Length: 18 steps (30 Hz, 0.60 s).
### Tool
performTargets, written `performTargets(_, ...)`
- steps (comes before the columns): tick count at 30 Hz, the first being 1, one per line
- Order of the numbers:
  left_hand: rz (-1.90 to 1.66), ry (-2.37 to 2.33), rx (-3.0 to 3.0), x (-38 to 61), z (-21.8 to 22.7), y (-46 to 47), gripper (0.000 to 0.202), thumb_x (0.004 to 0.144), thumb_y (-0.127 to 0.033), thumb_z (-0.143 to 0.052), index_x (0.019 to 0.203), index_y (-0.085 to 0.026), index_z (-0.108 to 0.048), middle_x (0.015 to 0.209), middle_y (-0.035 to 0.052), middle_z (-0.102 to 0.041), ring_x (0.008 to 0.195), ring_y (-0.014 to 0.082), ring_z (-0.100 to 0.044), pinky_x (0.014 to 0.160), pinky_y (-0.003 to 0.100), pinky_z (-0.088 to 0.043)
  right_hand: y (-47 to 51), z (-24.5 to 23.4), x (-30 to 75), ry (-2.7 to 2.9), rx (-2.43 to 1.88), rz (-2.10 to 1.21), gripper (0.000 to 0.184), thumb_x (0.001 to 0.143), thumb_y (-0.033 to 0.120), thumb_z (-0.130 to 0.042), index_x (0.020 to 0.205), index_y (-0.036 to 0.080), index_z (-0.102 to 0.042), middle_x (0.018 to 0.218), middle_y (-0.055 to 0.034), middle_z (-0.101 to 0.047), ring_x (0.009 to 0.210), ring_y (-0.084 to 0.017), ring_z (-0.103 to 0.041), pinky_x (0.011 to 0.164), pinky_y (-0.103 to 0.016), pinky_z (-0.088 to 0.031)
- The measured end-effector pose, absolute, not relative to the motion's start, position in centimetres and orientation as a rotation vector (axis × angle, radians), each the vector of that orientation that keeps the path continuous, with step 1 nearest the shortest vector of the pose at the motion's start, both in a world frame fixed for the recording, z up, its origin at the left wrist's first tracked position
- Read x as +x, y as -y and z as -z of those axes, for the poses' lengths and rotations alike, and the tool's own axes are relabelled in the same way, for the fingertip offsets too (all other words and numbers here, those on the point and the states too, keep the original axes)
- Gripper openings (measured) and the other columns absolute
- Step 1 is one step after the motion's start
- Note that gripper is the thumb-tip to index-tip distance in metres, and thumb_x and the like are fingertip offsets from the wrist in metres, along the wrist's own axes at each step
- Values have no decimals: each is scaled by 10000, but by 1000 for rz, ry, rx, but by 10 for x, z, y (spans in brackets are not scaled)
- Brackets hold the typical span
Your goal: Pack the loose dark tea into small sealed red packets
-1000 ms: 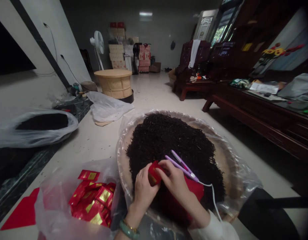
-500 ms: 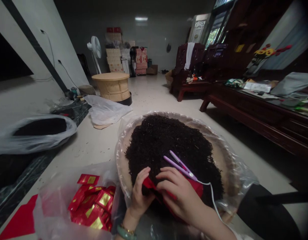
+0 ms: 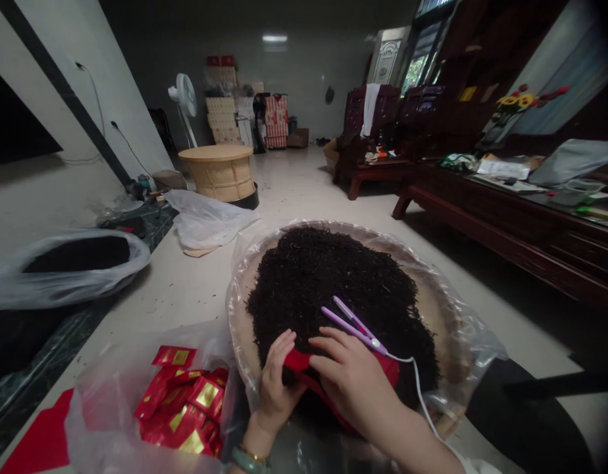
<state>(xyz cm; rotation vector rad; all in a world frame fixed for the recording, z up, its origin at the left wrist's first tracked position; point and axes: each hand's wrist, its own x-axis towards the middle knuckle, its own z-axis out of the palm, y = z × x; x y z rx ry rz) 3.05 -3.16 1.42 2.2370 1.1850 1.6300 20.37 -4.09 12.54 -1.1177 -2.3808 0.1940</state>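
Note:
Between my two hands is a small red packet (image 3: 298, 361), partly hidden by the fingers. My left hand (image 3: 277, 375) is closed on its left side, a green bangle at the wrist. My right hand (image 3: 351, 368) grips its right side, with the fingers bent over it. Beneath them spreads a heap of dark, dry leaves like loose tea (image 3: 328, 276) in a wide round basket (image 3: 452, 309) lined with clear plastic. A purple hair straightener (image 3: 356, 327) with parted plates lies past my right hand, on the leaves and beside more red material (image 3: 391, 370).
To the left, a clear plastic bag (image 3: 104, 401) holds several red and gold packets (image 3: 185, 401). Farther left is another bag of dark leaves (image 3: 79, 255). A white cord (image 3: 418, 388) runs from the straightener past my right forearm. A dark wooden table (image 3: 511, 217) stands at right.
The red packet's upper edge has opened out a little between my hands. My right hand has shifted slightly; the left stays nearly in place. The whole view drifts slightly.

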Motion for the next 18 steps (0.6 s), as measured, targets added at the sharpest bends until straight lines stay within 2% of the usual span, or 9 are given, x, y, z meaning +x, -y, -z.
performTargets(2, -1650, -1201, 2285, 31, -15, 31, 456, 925, -334, -517, 1347, -190, -423, 1207, 154, -635, 1193, 274, -579, 953, 478, -535, 38, -120, 203, 2452, -1232, -246, 123, 796, 165, -653, 891, 212, -717, 1221, -143, -660, 1176, -386, -554, 858, -518, -503)
performTargets(4, -1639, -1205, 2336, 32, -15, 31, 400, 940, -266, -475, 1332, -199, -447, 1179, 138, -652, 1173, 259, -591, 952, 469, -533, 33, -115, 201, 2522, -1309, -344, 90, 738, 192, -721, 827, 195, -736, 1214, -155, -666, 1152, -405, -573, 850, -502, -507)
performTargets(8, -1549, -1252, 2368, 34, -12, 31, 433, 909, -287, -537, 1325, -198, -457, 1159, 140, -660, 1125, 270, -613, 924, 467, -545, 23, -108, 196, 2572, -1463, -347, 94, 751, 116, -658, 783, 141, -743, 896, -161, -743, 876, -311, -683, 750, -382, -525)
performTargets(11, -1465, -1312, 2363, 35, -8, 31, 520, 857, -316, -614, 1331, -188, -444, 1156, 142, -661, 1110, 287, -622, 965, 512, -513, 18, -107, 194, 2569, -1466, -323, 116, 803, 166, -633, 754, 144, -735, 795, -134, -728, 778, -260, -670, 679, -327, -509)
performTargets(13, -1440, -1355, 2323, 34, -4, 30, 520, 833, -274, -633, 1315, -193, -456, 1164, 135, -662, 1112, 288, -624, 987, 530, -494, 17, -110, 196, 2537, -1383, -384, 129, 822, 196, -635, 739, 173, -731, 796, -101, -726, 822, -249, -662, 717, -320, -507)
performTargets(18, -1425, -1490, 2029, 32, 5, 28, 561, 742, -168, -679, 1271, -200, -497, 1213, 126, -651, 1135, 285, -621, 956, 479, -528, 12, -124, 204, 2318, -1218, -665, 128, 812, 139, -623, 775, 212, -722, 780, -30, -714, 901, -219, -649, 860, -352, -503)
